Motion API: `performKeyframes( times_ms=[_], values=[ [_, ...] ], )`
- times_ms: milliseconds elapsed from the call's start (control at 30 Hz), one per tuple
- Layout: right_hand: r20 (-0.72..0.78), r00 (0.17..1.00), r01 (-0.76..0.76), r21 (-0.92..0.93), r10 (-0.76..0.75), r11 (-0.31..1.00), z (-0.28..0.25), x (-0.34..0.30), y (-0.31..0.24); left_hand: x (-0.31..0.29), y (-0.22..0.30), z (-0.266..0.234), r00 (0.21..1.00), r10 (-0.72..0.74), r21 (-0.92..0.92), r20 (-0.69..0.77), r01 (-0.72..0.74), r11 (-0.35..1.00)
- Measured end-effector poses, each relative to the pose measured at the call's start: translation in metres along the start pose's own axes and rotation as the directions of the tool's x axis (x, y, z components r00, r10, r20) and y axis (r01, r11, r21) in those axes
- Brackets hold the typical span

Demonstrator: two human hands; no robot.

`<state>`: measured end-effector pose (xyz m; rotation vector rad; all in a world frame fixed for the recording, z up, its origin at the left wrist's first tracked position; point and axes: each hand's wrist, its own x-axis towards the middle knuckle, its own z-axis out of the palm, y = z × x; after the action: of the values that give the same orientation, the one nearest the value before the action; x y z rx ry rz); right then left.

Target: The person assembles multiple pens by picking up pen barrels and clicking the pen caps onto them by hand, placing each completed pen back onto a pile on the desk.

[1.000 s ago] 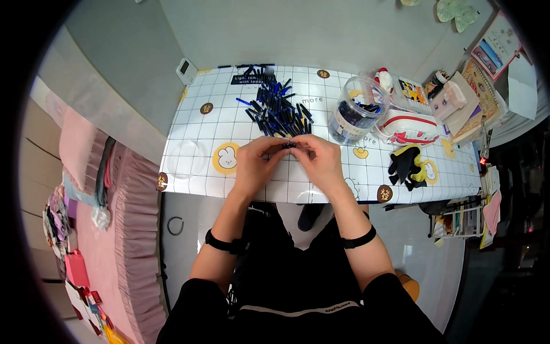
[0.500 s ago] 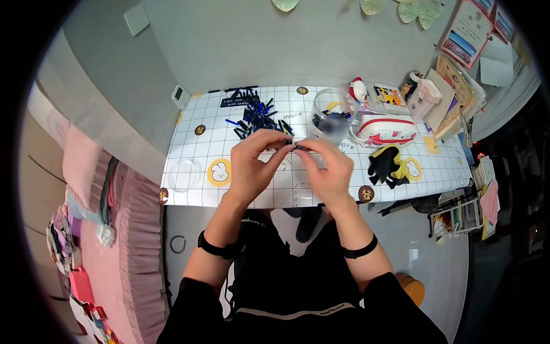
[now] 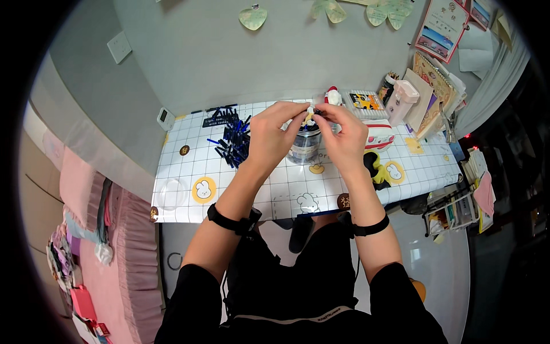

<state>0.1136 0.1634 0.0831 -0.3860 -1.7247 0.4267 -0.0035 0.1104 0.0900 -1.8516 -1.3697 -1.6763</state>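
Note:
Over the mouth of a clear jar (image 3: 304, 150), my left hand (image 3: 276, 131) and my right hand (image 3: 345, 131) meet at the fingertips, both pinched closed. A small dark piece (image 3: 317, 112) shows between them, at the right fingertips. It resembles the short sticks on the table; what the left fingers pinch is too small to make out. Dark sticks are also visible inside the jar near its rim. Left of the jar lies a loose heap of short blue and black sticks (image 3: 234, 140). A round clear lid (image 3: 172, 195) rests flat near the table's left front.
A yellow and black cloth item (image 3: 375, 169) lies right of my right wrist, partly hidden. Behind it are a white and red pencil case (image 3: 379, 135), a box (image 3: 366, 103) and a pink container (image 3: 403, 102). Books (image 3: 432, 89) lean at the right; a bed (image 3: 103, 241) stands left.
Both hands have moved away from me, from above the near part of the table to above the jar's mouth. The view has shifted, and the jar now stands upright below my fingers.

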Motion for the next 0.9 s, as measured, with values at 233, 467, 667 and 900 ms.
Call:
performKeyframes(
  times_ms=[233, 467, 667, 900],
  values=[
    [0.06, 0.992, 0.119, -0.178, -0.11, 0.977, -0.002, -0.004, 0.006, -0.011, -0.007, 0.009, 0.996, 0.081, 0.108, 0.026, -0.083, 0.991],
    [0.011, 0.987, 0.16, -0.179, -0.161, 0.971, 0.001, -0.015, -0.017, -0.027, -0.005, -0.033, 0.997, -0.055, 0.208, -0.052, 0.065, 0.976],
    [0.317, 0.943, 0.075, 0.089, -0.1, 0.993, 0.034, -0.053, -0.03, -0.077, -0.021, -0.065, 0.967, -0.254, 0.372, 0.015, 0.23, 0.899],
    [0.442, 0.891, -0.03, -0.164, 0.101, 0.986, 0.057, -0.081, -0.01, -0.106, -0.008, -0.055, 0.913, -0.393, 0.493, 0.113, 0.292, 0.82]
  ],
)
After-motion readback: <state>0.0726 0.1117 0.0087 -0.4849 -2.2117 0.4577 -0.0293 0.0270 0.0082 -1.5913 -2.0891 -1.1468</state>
